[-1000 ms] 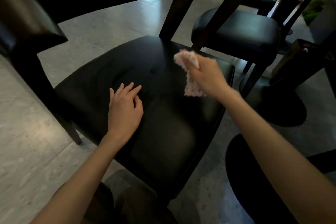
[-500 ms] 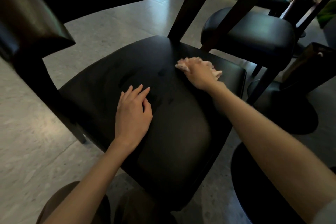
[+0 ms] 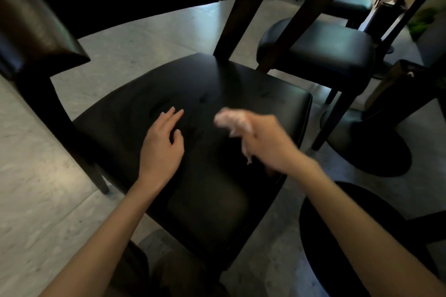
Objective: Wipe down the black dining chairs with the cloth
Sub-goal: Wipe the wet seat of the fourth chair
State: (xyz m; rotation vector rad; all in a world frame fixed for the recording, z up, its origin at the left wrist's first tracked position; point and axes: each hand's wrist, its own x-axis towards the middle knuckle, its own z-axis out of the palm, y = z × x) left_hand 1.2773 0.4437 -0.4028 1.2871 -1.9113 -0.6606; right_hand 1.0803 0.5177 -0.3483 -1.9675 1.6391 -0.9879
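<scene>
The nearest chair (image 3: 193, 200) stands directly below the person, its black padded seat filling the middle of the view. Its dark backrest (image 3: 36, 31) rises at the upper left.

The left hand (image 3: 161, 149) lies palm down on the seat, left of centre. Its fingers are straight and released, and it holds nothing.

The right hand (image 3: 268, 144) is over the right half of the seat and blurred by motion. Its fingers are curled round the cloth (image 3: 233, 122), a pale pink wad bunched at the fingertips. A thin tail of the cloth hangs below the palm. Whether the cloth touches the seat cannot be told through the blur.

The two hands are near each other but apart.

A second chair (image 3: 325, 53), also with a black seat, stands just beyond the nearest one to the right. More dark seats show further back. A round black pedestal base (image 3: 366, 152) sits on the floor right of the nearest chair. The floor (image 3: 48, 200) is pale, speckled stone.
</scene>
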